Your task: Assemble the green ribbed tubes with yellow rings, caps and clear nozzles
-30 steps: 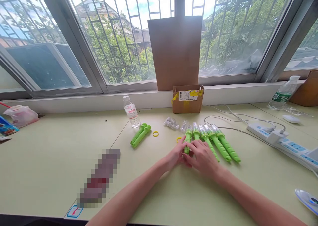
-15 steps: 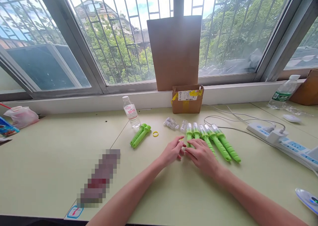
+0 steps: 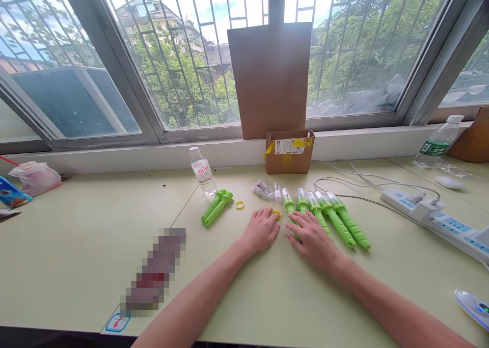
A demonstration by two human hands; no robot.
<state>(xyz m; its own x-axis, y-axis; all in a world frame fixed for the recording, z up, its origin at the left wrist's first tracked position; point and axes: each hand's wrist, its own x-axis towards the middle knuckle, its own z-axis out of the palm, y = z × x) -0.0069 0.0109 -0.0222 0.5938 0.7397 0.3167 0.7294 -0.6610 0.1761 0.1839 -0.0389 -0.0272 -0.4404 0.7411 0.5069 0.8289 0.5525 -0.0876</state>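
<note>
My left hand (image 3: 262, 231) lies palm down on the table, its fingertips beside a yellow ring (image 3: 276, 214). My right hand (image 3: 311, 236) rests with fingers spread over the lower parts of the nearest green tubes (image 3: 289, 205). Several such tubes with clear tops lie in a row, the longest one (image 3: 353, 229) at the right. Left of my hands are two green tubes (image 3: 217, 209) without clear tops and another yellow ring (image 3: 239, 205). Small clear caps (image 3: 263, 189) lie behind my left hand.
A water bottle (image 3: 203, 172) stands behind the two green tubes. A cardboard box (image 3: 289, 157) is at the back by the window. To the right are a power strip (image 3: 451, 225), cables and a second bottle (image 3: 439, 141). A blurred object (image 3: 156, 271) lies at the left.
My left hand has turned palm down and moved slightly left, revealing the yellow ring. The leftmost tube in the row and the clear cap beside it have shifted left.
</note>
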